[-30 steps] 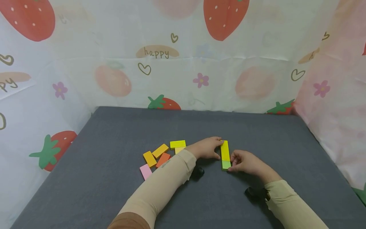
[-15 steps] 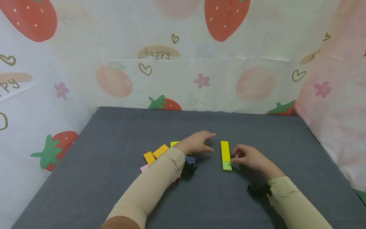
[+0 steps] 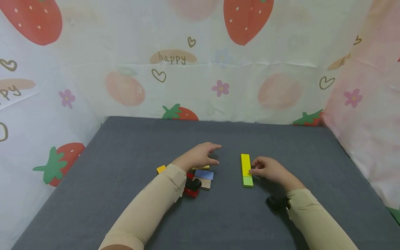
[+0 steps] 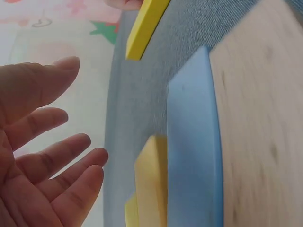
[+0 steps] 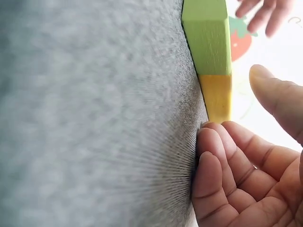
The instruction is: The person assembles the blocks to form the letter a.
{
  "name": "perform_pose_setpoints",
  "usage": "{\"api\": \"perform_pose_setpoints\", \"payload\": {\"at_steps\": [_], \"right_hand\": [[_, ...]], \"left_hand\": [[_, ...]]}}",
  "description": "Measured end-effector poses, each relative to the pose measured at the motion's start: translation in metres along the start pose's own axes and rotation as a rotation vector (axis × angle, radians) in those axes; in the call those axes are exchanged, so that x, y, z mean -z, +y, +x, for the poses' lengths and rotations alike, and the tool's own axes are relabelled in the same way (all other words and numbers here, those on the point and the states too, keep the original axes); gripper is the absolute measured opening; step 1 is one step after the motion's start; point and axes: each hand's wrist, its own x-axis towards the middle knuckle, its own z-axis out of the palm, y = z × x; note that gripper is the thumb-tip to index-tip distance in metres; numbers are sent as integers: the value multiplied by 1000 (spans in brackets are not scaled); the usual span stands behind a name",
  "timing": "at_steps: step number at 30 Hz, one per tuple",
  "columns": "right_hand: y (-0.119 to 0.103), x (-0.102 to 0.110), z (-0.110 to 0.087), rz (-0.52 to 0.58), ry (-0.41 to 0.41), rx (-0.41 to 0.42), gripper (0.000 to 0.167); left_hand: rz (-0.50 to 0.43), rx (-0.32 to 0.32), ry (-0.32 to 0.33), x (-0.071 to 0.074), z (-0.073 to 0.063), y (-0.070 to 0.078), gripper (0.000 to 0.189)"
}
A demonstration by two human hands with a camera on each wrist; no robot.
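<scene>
My left fingers [image 4: 79, 193] apart, empty; my right fingers [image 5: 208, 177] loosely bent, unclamped, at yellow block's [image 3: 245, 164] 3 o'clock; stray nudge could skew it off green block [image 3: 248, 181], 6 o'clock.

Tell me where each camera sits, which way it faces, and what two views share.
Head: worn on the head, facing forward and down at the table; left grip, right grip and both sleeves show.
Left wrist: on that wrist, facing past the left grip toward the blue block and wood block; a bit of the right grip shows at the top.
Right wrist: on that wrist, facing past the right grip toward the green block and yellow block; some of the left grip shows upper right.
Shared: head and right wrist both show the green block and yellow block.
</scene>
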Motion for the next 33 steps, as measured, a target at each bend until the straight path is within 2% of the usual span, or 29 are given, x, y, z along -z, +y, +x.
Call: {"api": "perform_pose_setpoints", "payload": {"at_steps": [8, 15, 22, 27, 33], "right_hand": [[-1, -1, 7, 18, -21, -52, 27], [-4, 0, 10, 5, -21, -104, 23], [-6, -1, 11, 5, -32, -117, 23], [-6, 1, 12, 17, -54, -121, 23], [-5, 2, 15, 23, -62, -123, 23]], "left_hand": [[-69, 66, 22, 7, -23, -15, 59], [-108, 130, 39, 7, -35, -30, 52], [-101, 181, 70, 2, -38, -38, 44], [-97, 217, 87, 1, -38, -40, 31], [-42, 220, 88, 1, -35, -41, 21]]}}
